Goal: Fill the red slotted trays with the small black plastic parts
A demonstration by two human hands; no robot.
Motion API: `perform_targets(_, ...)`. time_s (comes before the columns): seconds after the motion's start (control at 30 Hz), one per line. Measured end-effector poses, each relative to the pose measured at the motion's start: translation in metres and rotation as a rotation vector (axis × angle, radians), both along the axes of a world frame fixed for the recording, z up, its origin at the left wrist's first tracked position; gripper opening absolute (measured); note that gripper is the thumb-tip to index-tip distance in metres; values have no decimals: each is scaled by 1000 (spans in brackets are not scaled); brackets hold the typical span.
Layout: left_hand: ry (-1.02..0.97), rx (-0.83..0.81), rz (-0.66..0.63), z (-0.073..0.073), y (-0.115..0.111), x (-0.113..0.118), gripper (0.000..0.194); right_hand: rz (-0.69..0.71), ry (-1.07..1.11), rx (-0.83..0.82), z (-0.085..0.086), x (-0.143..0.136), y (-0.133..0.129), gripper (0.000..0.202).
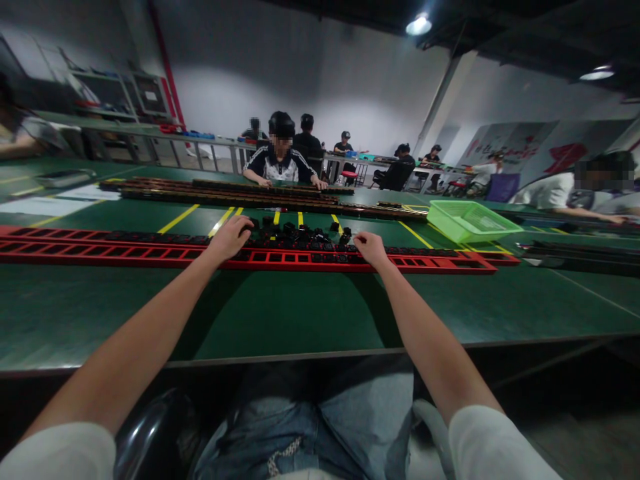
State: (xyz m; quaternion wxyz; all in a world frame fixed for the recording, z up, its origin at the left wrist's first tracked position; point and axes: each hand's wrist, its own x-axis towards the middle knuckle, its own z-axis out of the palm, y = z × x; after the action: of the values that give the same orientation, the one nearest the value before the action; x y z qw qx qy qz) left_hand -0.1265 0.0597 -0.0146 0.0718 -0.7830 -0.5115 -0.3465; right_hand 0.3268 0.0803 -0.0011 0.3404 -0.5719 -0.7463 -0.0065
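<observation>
Long red slotted frames point(440, 267) lie side by side across the table in front of me, with small black parts seated in some of their openings. Behind them is a loose pile of small black parts point(290, 232). My left hand point(229, 239) is over the frames at the pile's left end, its fingers curled together near a black part; what they grip is hidden. At the right end, my right hand point(371, 249) has its fingers closed in a pinch over the frames. Anything between those fingertips is too small to make out.
Beyond the pile lie long dark strips point(225, 193) in a stack. A light green basket point(467, 223) stands at the right, near more dark strips point(580, 259). Across the green table point(300, 307) sits a person point(283, 157) with hands on the stack. White sheets point(50, 203) lie left.
</observation>
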Motion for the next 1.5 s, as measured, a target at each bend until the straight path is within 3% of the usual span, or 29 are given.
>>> perform_targets(0.13,-48,-30,31,4,-9,10,31,7,-1,-22,3,-2,-3,21)
perform_targets(0.27,-92,-25,-25,9,-17,21,43,7,-1,-34,5,-3,-5,21)
perform_targets(0.43,6,-47,-122,13,-21,29,24,-1,-13,-36,3,-3,-3,21)
perform_targets(0.57,16,-68,-195,12,-20,30,22,0,-21,-33,2,-3,-3,23)
perform_targets(0.83,9,-96,-154,14,-24,32,47,0,-13,-42,3,-4,-4,21)
perform_targets(1.1,231,-131,-55,25,-39,43,31,11,-16,-37,5,-5,-7,20)
perform_targets(1.33,397,-186,-10,19,-40,59,24,19,-14,-44,4,-4,-6,22)
perform_targets(1.5,383,-188,-5,17,-38,67,16,18,-23,-31,4,-4,-6,22)
